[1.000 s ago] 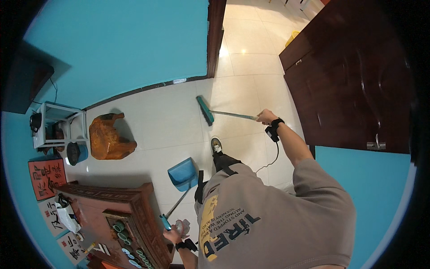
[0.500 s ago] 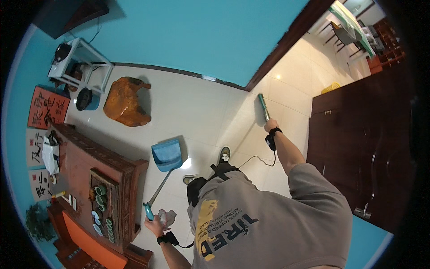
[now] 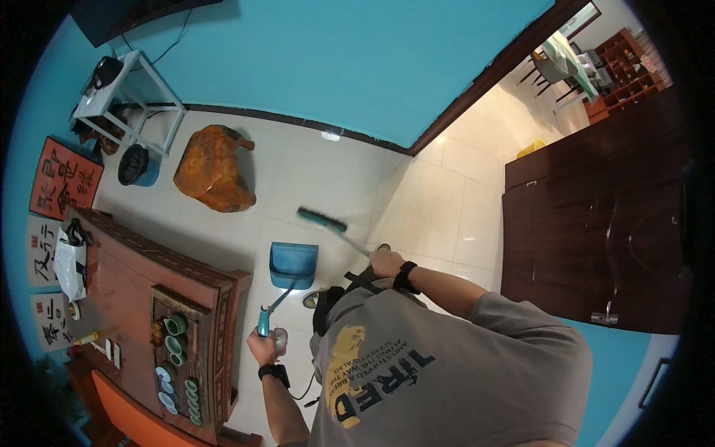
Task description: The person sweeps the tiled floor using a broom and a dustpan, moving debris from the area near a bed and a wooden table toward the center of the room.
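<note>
My left hand is closed round the teal-tipped handle of a long-handled blue dustpan, whose pan is down at the floor in front of my feet. Pale crumpled stuff, perhaps a thin bag or paper, shows beside that hand; whether the fingers hold it too I cannot tell. My right hand grips the pole of a broom with a teal head and dark bristles. The broom head is low over the floor, beyond the dustpan and slightly to its right, apart from it.
A carved wooden tea table with cups on a tray stands at the left. Ahead are a polished wood stump stool, a blue bin and a white stand. A dark door stands at the right beside a doorway.
My right hand has swung the broom from the far right, near the doorway, leftward to near the dustpan. The dustpan has shifted a little right and turned straighter. My left hand still holds it.
</note>
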Demonstrator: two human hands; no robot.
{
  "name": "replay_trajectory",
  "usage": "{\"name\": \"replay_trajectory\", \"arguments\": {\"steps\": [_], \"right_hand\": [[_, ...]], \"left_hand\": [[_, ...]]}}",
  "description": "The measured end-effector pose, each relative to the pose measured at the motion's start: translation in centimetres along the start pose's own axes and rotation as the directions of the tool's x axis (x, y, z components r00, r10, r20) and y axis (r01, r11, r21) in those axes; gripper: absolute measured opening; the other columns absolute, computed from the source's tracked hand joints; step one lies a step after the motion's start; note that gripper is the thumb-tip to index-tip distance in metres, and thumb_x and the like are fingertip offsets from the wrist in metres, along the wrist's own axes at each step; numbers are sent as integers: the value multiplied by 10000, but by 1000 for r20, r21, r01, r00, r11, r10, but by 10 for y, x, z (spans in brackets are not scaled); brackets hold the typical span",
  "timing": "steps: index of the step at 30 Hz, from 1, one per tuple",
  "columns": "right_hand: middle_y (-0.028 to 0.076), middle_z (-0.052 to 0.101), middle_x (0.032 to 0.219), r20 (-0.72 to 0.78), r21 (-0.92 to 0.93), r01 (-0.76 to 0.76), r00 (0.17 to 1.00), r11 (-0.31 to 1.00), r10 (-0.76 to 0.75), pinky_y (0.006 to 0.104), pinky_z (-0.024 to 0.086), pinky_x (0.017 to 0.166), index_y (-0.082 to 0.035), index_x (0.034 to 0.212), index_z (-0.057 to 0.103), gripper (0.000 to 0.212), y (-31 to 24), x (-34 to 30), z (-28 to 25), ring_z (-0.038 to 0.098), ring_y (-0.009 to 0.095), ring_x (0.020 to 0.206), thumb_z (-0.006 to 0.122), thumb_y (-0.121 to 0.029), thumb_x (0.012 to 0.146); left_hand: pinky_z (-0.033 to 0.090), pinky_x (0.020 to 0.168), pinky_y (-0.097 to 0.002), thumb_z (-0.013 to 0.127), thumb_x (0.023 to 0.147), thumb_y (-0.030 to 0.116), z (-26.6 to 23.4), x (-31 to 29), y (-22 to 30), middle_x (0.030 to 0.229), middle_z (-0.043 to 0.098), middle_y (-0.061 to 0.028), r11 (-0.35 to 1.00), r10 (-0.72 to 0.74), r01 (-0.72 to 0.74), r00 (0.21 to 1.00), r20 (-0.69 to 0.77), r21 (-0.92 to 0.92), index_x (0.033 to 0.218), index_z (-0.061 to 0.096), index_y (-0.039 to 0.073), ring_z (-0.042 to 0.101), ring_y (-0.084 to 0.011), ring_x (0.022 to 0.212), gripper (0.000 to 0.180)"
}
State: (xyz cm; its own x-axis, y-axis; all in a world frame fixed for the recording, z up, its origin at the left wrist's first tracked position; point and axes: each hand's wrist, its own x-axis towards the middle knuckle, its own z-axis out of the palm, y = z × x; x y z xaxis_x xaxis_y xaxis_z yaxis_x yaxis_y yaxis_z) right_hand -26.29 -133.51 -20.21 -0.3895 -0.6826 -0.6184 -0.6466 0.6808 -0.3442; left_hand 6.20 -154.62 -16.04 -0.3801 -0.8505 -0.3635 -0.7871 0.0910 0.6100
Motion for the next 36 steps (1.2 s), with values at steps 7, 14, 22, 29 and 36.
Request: {"name": "replay_trajectory", "arguments": {"steps": [7,14,22,29,36], "right_hand": [[196,601,752,51,-58,68,997,996,-65,416,469,703,-16,771,628,229,0,29,-18,578,332,785,588,-210,657],[121,617,671,-98,328,-409,882,852,461,314,482,504,-43,901,644,288,115,38,-83,574,178,533,665,-206,665],[92,598,632,79,-226,-589,783,776,617,299,464,496,-30,652,585,164,221,86,-125,571,190,556,560,-165,740],[96,625,848,191,-278,-625,708,730,679,348,464,697,-91,816,638,199,343,209,-71,589,255,792,504,-228,761],[100,624,787,243,-450,-129,934,884,260,369,439,535,-77,721,637,133,213,266,-159,583,229,667,556,-181,709]], "left_hand": [[441,547,-325,597,610,36,5,-4,-50,564,557,-128,989,-102,111,990,96,-94,687,564,-41,543,-189,514,114],[434,529,-320,604,594,25,-7,-9,-36,556,552,-114,976,-173,180,983,67,-125,670,560,-33,535,-200,505,106],[447,535,-359,640,575,105,-11,10,-16,569,567,-160,973,-215,220,973,-78,64,655,581,2,565,-304,531,143],[416,500,-324,615,570,58,2,3,4,510,522,-115,919,-393,381,903,-172,-98,613,537,-18,483,-196,453,118],[395,476,-282,555,557,-7,21,-6,32,525,519,-56,872,-450,352,851,-273,-340,593,518,-26,442,-111,480,55]]}}
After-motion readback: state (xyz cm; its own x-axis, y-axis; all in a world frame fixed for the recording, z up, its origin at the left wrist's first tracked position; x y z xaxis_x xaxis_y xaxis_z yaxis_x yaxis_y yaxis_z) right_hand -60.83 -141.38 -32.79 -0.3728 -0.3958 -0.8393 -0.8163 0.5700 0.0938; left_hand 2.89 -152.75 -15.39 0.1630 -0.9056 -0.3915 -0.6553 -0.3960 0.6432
